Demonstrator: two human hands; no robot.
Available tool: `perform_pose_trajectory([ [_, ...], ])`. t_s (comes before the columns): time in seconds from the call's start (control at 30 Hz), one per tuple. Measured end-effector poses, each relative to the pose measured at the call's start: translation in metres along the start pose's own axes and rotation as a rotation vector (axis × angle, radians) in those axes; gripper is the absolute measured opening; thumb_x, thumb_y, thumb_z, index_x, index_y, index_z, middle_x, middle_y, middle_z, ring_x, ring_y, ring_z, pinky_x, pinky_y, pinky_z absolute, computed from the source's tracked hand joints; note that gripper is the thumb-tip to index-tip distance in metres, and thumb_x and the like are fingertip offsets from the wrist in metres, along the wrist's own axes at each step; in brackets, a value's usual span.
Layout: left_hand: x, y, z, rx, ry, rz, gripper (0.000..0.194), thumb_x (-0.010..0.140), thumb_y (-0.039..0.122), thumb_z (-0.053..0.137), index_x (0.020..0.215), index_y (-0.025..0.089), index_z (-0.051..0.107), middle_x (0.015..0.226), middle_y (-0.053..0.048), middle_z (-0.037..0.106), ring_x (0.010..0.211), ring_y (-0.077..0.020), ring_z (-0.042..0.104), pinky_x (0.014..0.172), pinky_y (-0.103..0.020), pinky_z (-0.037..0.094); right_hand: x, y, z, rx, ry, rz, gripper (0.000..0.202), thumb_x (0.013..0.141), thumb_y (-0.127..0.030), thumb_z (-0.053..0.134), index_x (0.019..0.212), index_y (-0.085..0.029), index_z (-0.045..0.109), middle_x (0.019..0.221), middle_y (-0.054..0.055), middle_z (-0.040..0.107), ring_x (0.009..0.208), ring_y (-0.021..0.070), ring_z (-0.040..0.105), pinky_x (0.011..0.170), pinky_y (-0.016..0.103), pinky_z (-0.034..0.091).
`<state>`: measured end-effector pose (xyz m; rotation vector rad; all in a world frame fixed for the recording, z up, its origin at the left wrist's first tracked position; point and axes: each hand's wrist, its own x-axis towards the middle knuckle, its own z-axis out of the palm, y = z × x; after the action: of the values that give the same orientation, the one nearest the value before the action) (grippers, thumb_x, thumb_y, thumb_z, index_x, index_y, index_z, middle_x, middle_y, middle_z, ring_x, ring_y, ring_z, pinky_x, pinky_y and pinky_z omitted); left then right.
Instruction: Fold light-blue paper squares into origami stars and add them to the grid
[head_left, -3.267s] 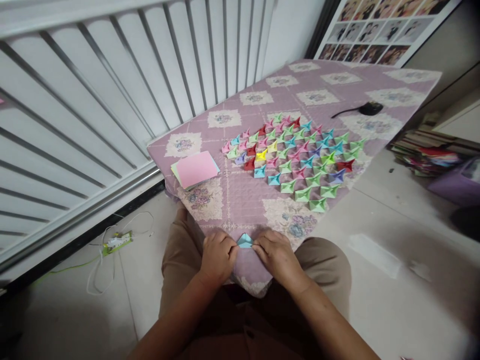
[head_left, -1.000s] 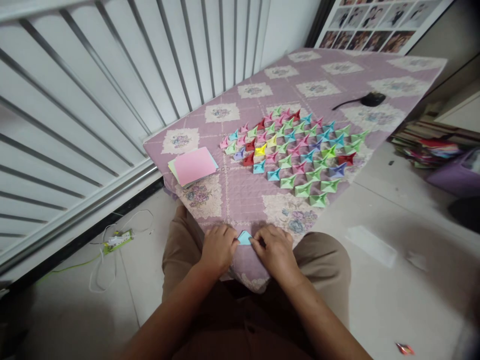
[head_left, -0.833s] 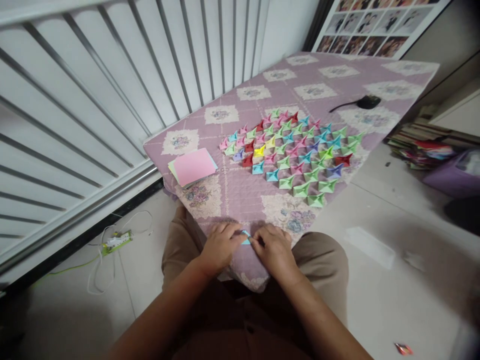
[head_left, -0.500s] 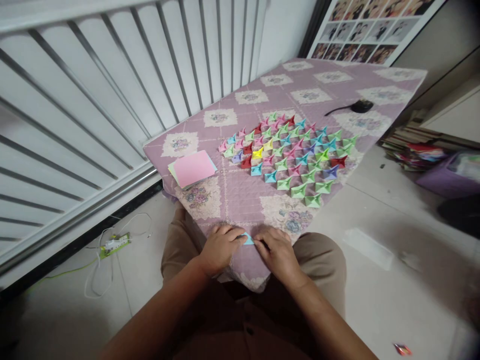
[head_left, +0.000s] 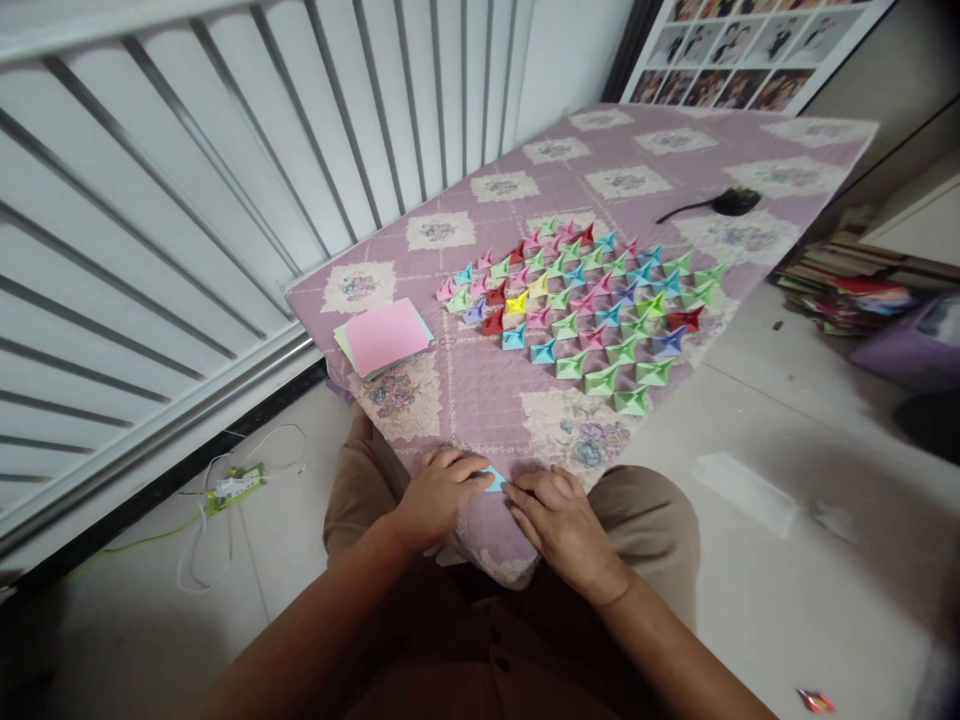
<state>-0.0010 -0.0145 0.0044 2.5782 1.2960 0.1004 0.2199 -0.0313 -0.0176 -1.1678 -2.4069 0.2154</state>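
Note:
A small light-blue folded paper (head_left: 493, 480) lies near the tablecloth's front corner, between my two hands. My left hand (head_left: 441, 495) grips its left part between thumb and fingers, which cover that side. At the paper's pointed right end, the fingertips of my right hand (head_left: 559, 520) are closed together on the tip. Farther up the table, several rows of small folded paper pieces (head_left: 577, 310) in green, pink, red, blue, yellow and purple stand close together. A stack of paper sheets (head_left: 386, 338), pink on top, lies to the left.
A purple floral tablecloth (head_left: 480, 400) covers the table. A black ladle-shaped object (head_left: 735, 201) lies at its far right. White railing (head_left: 225, 150) borders the left side. On the floor are a power strip (head_left: 236, 487) with cables and a small red wrapper (head_left: 815, 700).
My right hand's fingers have shifted slightly left over the paper's tip and flattened, with the thumb tucked closer. My left hand stays in place. The view has turned slightly.

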Motion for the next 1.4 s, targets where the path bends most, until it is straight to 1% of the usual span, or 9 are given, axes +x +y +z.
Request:
perform_pose_trajectory([
  [0.17, 0.001, 0.000, -0.002, 0.008, -0.030, -0.013, 0.034, 0.092, 0.026, 0.049, 0.124, 0.033, 0.055, 0.129, -0.002, 0.054, 0.110, -0.0207, 0.046, 0.090, -0.036, 0.036, -0.002, -0.001, -0.001, -0.035, -0.019, 0.062, 0.024, 0.087, -0.023, 0.056, 0.109, -0.027, 0.065, 0.102, 0.005, 0.064, 0.107, 0.0217, 0.051, 0.101, 0.048, 0.025],
  [0.37, 0.000, 0.000, 0.000, -0.012, 0.005, -0.041, 0.033, 0.091, 0.028, 0.051, 0.123, 0.037, 0.055, 0.133, -0.001, 0.051, 0.114, -0.0204, 0.043, 0.093, -0.037, 0.034, -0.009, -0.008, -0.001, -0.080, -0.030, 0.096, 0.031, 0.087, -0.026, 0.056, 0.117, -0.026, 0.060, 0.111, 0.007, 0.063, 0.113, 0.0242, 0.049, 0.102, 0.050, 0.024],
  [0.47, -0.001, 0.000, 0.001, -0.040, 0.021, -0.078, 0.032, 0.091, 0.029, 0.051, 0.121, 0.039, 0.057, 0.135, 0.002, 0.049, 0.116, -0.0201, 0.041, 0.096, -0.038, 0.031, -0.009, -0.018, 0.001, -0.080, -0.031, 0.113, 0.035, 0.088, -0.029, 0.055, 0.122, -0.023, 0.056, 0.117, 0.009, 0.061, 0.114, 0.0253, 0.049, 0.103, 0.050, 0.023],
  [0.57, -0.001, 0.000, 0.002, -0.054, 0.038, -0.109, 0.030, 0.091, 0.028, 0.050, 0.118, 0.040, 0.059, 0.136, 0.003, 0.048, 0.119, -0.0206, 0.039, 0.099, -0.039, 0.028, -0.006, -0.031, 0.005, -0.056, -0.033, 0.087, 0.037, 0.089, -0.030, 0.053, 0.125, -0.022, 0.054, 0.118, 0.010, 0.061, 0.115, 0.0254, 0.048, 0.104, 0.050, 0.023],
  [0.63, -0.001, -0.001, 0.002, -0.071, 0.056, -0.117, 0.029, 0.091, 0.027, 0.050, 0.115, 0.040, 0.061, 0.135, 0.003, 0.048, 0.120, -0.0204, 0.038, 0.101, -0.040, 0.026, -0.002, -0.040, 0.008, -0.046, -0.045, 0.073, 0.037, 0.089, -0.031, 0.053, 0.125, -0.021, 0.054, 0.118, 0.010, 0.061, 0.115, 0.0255, 0.049, 0.104, 0.050, 0.022],
  [0.77, 0.001, -0.003, -0.001, -0.131, 0.064, -0.117, 0.028, 0.089, 0.027, 0.052, 0.112, 0.040, 0.063, 0.133, 0.003, 0.050, 0.119, -0.0192, 0.039, 0.101, -0.039, 0.026, 0.003, -0.050, 0.013, -0.066, -0.076, 0.113, 0.040, 0.087, -0.036, 0.056, 0.123, -0.020, 0.055, 0.118, 0.011, 0.062, 0.114, 0.0266, 0.049, 0.104, 0.051, 0.022],
  [0.9, 0.003, -0.006, -0.006, -0.176, 0.033, -0.120, 0.029, 0.088, 0.025, 0.053, 0.110, 0.039, 0.064, 0.134, 0.003, 0.049, 0.120, -0.0192, 0.039, 0.100, -0.038, 0.026, 0.006, -0.048, 0.012, -0.082, -0.095, 0.095, 0.042, 0.084, -0.042, 0.059, 0.121, -0.022, 0.058, 0.120, 0.011, 0.061, 0.115, 0.0275, 0.048, 0.105, 0.052, 0.019],
  [1.1, 0.007, -0.012, -0.010, -0.205, -0.031, -0.100, 0.031, 0.086, 0.028, 0.057, 0.113, 0.043, 0.062, 0.134, 0.003, 0.047, 0.117, -0.0218, 0.039, 0.097, -0.040, 0.024, 0.003, -0.034, 0.011, -0.076, -0.092, 0.064, 0.044, 0.083, -0.047, 0.060, 0.119, -0.022, 0.059, 0.117, 0.008, 0.064, 0.113, 0.0262, 0.049, 0.106, 0.051, 0.016],
  [1.4, 0.008, -0.017, -0.011, -0.215, -0.050, -0.065, 0.031, 0.085, 0.026, 0.058, 0.111, 0.043, 0.063, 0.135, 0.003, 0.046, 0.117, -0.0230, 0.039, 0.096, -0.040, 0.021, -0.014, -0.022, 0.011, -0.079, -0.040, 0.116, 0.044, 0.086, -0.045, 0.055, 0.123, -0.022, 0.057, 0.117, 0.008, 0.063, 0.111, 0.0247, 0.050, 0.105, 0.047, 0.022],
])
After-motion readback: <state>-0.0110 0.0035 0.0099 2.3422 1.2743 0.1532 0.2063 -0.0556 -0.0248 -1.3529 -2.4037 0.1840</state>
